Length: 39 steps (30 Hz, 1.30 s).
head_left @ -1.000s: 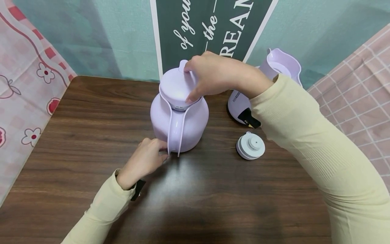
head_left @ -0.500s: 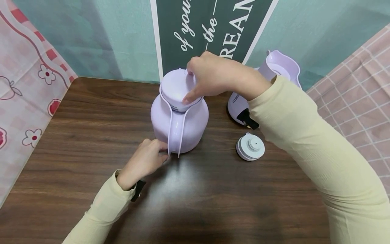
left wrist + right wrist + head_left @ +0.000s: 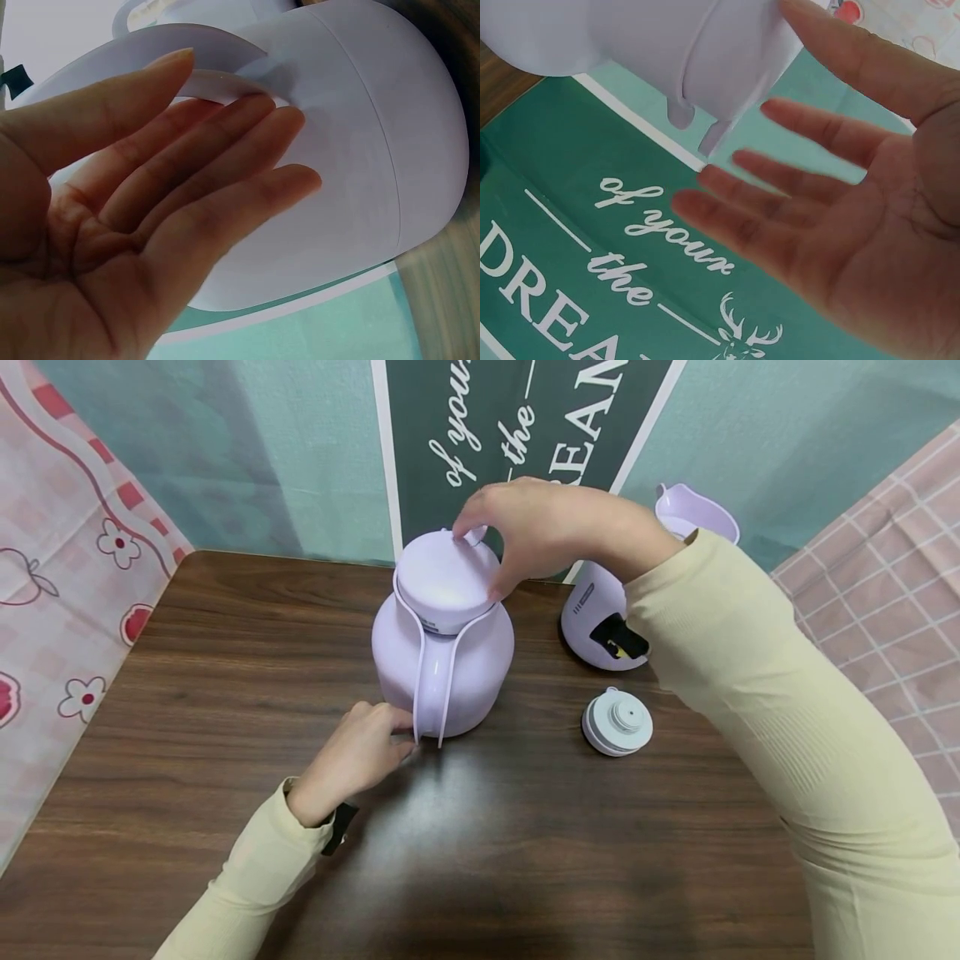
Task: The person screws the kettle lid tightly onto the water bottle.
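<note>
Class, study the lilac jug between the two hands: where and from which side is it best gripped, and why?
Probably by the handle, coming from the near side, the wearer's. The lilac jug stands upright with its handle turned toward the wearer and standing out from the body, while the rounded body looks too broad for one easy grasp.

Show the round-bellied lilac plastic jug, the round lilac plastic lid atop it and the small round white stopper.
Round-bellied lilac plastic jug (image 3: 476,665): head view, body, beside the handle.
Round lilac plastic lid (image 3: 444,572): head view, top surface.
Small round white stopper (image 3: 621,720): head view, upper face.
</note>
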{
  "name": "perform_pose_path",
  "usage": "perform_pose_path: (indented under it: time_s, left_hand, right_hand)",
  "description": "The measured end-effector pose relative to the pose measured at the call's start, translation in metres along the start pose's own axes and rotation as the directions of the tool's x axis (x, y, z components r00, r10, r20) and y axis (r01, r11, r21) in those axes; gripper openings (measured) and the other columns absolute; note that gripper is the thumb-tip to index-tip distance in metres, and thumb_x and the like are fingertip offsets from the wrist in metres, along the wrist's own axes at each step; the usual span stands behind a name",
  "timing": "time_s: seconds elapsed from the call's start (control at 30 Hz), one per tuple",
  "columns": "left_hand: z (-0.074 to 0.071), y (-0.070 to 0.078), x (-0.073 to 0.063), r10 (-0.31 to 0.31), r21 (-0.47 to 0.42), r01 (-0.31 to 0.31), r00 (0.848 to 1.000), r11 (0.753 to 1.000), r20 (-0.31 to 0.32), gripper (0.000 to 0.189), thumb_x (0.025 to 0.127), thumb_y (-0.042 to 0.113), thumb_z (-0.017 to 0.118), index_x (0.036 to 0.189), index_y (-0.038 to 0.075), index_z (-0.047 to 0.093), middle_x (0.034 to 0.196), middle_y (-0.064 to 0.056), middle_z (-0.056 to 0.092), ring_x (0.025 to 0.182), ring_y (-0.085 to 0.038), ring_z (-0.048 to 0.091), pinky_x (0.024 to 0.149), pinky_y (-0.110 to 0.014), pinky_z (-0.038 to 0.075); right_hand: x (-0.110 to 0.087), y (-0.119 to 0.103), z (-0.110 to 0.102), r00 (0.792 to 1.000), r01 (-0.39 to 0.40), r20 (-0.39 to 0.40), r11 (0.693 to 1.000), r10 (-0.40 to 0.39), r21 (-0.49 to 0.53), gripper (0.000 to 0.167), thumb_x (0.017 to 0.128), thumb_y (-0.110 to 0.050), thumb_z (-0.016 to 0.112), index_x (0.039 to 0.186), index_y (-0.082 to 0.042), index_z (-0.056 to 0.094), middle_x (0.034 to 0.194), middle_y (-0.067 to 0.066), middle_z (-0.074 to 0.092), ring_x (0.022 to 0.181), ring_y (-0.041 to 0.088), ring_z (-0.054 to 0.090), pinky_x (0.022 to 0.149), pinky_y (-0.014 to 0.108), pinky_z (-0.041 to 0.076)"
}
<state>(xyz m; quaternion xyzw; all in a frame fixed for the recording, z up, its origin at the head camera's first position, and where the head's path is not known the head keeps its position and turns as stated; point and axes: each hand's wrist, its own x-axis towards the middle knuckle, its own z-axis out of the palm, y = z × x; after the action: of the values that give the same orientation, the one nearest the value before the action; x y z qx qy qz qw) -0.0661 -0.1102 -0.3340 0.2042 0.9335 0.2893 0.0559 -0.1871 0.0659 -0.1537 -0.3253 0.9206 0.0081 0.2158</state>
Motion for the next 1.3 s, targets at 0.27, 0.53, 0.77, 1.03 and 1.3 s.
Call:
perform_pose_path:
  time_s: [0.27, 0.53, 0.77, 1.03, 1.3]
  left_hand:
    - [0.0, 0.001, 0.0, -0.001, -0.004, 0.001, 1.0, 1.0, -0.002, 0.007, 0.071, 0.004, 0.07, 0.069, 0.01, 0.067, 0.071, -0.001, 0.065, 0.063, -0.019, 0.055, 0.06, -0.04, 0.044]
    - [0.0, 0.0, -0.001, -0.003, -0.006, 0.003, 1.0, 1.0, -0.003, 0.008, 0.071, 0.003, 0.07, 0.068, 0.01, 0.066, 0.069, -0.001, 0.064, 0.062, -0.019, 0.055, 0.06, -0.04, 0.044]
    - [0.0, 0.0, -0.001, 0.001, -0.016, -0.002, 1.0, 1.0, -0.003, 0.01, 0.071, 0.003, 0.069, 0.067, 0.011, 0.065, 0.067, 0.001, 0.063, 0.059, -0.016, 0.05, 0.058, -0.037, 0.043]
    - [0.0, -0.001, -0.001, 0.017, -0.015, -0.017, 1.0, 1.0, -0.015, 0.011, 0.071, 0.003, 0.07, 0.066, 0.011, 0.064, 0.063, 0.001, 0.06, 0.057, -0.016, 0.048, 0.056, -0.036, 0.041]
    - [0.0, -0.001, -0.001, 0.004, -0.021, -0.005, 1.0, 1.0, -0.003, 0.013, 0.071, 0.003, 0.07, 0.066, 0.013, 0.064, 0.063, 0.003, 0.059, 0.057, -0.016, 0.046, 0.057, -0.036, 0.042]
  right_hand:
    - [0.0, 0.003, -0.002, 1.0, -0.005, 0.03, 1.0, 0.005, 0.012, 0.065, 0.075, -0.014, 0.071, 0.135, -0.011, 0.044, 0.132, 0.012, 0.046, 0.118, 0.03, 0.04, 0.094, 0.045, 0.034]
    - [-0.003, -0.002, 0.0, 0.999, -0.052, -0.011, 0.998, 0.052, 0.018, 0.054, 0.074, -0.02, 0.07, 0.124, -0.008, 0.053, 0.108, 0.013, 0.052, 0.099, 0.027, 0.046, 0.081, 0.038, 0.039]
    - [-0.005, -0.008, 0.003, 0.991, -0.126, -0.029, 0.991, 0.127, 0.055, 0.049, 0.074, -0.02, 0.071, 0.118, -0.004, 0.057, 0.1, 0.013, 0.056, 0.092, 0.026, 0.05, 0.076, 0.038, 0.041]
    - [-0.006, -0.012, 0.005, 0.984, -0.159, -0.066, 0.985, 0.163, 0.061, 0.049, 0.073, -0.02, 0.071, 0.116, -0.001, 0.058, 0.098, 0.011, 0.057, 0.091, 0.025, 0.051, 0.077, 0.037, 0.042]
    - [-0.008, -0.017, 0.004, 0.983, -0.171, -0.061, 0.982, 0.176, 0.075, 0.036, 0.072, -0.018, 0.071, 0.102, -0.002, 0.058, 0.095, 0.011, 0.055, 0.084, 0.024, 0.05, 0.068, 0.035, 0.04]
